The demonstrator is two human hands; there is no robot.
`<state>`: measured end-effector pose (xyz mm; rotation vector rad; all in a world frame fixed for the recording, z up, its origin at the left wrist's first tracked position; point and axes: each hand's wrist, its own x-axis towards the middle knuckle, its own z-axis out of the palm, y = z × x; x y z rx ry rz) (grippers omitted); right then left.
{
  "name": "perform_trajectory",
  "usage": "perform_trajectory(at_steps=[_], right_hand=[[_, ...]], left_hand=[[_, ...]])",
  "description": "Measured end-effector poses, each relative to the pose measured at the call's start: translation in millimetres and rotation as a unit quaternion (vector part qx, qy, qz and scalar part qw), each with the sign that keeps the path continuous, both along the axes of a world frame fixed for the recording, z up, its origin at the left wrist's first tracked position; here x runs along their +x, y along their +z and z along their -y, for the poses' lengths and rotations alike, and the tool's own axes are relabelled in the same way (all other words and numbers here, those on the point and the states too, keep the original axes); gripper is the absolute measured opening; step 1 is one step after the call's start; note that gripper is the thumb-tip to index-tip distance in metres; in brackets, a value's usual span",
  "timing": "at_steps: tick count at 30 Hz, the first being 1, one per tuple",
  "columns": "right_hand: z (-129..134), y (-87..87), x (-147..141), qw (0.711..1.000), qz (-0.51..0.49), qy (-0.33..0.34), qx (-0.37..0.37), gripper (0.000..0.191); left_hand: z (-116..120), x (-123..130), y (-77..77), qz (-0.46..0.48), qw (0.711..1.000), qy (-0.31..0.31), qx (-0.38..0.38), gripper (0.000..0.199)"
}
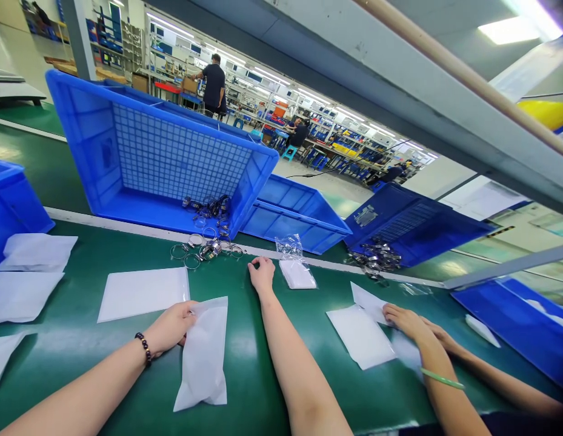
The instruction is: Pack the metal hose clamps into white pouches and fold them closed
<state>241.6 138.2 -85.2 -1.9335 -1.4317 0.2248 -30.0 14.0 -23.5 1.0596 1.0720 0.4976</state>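
Note:
My left hand [172, 329], with a beaded bracelet at the wrist, pinches the top left edge of a white packet [205, 357] that hangs over the green table. Farther forward, my right hand [262, 274] has its fingers curled together near the white rail; whatever they hold, if anything, is too small to name. Metal ring clamps [211, 248] lie just left of it, at the mouth of a tilted blue crate [181, 151]. To its right is a small stack of white sheets [298, 274] with clear plastic. A flat white stack [142, 293] lies beyond my left hand.
At the right, a co-worker's hands [413, 324] hold a white packet beside a white stack [360, 336]. Several white packets [24, 297] lie at the far left. More blue crates [299, 212] line the back, with metal clamps [376, 257] by one. People stand and sit farther off.

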Motion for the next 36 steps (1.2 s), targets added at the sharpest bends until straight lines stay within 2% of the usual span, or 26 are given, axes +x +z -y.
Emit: perform_trajectory(at_steps=[6, 15, 20, 32, 36], right_hand=[[0.8, 2.7, -1.3, 0.999, -0.001, 0.022, -0.033, 0.019], [1.2, 16.7, 27.7, 0.979, -0.03, 0.139, -0.147, 0.046], [9.2, 22.7, 34.3, 0.966, -0.019, 0.178, -0.187, 0.049], [24.3, 29.3, 33.8, 0.95, 0.022, 0.216, -0.223, 0.06], [24.6, 27.5, 32.3, 0.949, 0.042, 0.216, -0.224, 0.057]], left_hand=[[-2.1, -1.3, -4.5, 0.007, 1.0, -0.002, 0.001, 0.039], [-2.4, -1.6, -3.8, -0.007, 1.0, -0.002, 0.008, 0.043], [-3.5, -2.0, -5.0, -0.012, 1.0, -0.002, 0.008, 0.044], [-3.0, -0.3, -0.5, 0.0, 1.0, -0.004, 0.001, 0.039], [-2.4, -0.3, 1.6, -0.003, 1.0, -0.004, -0.001, 0.04]])
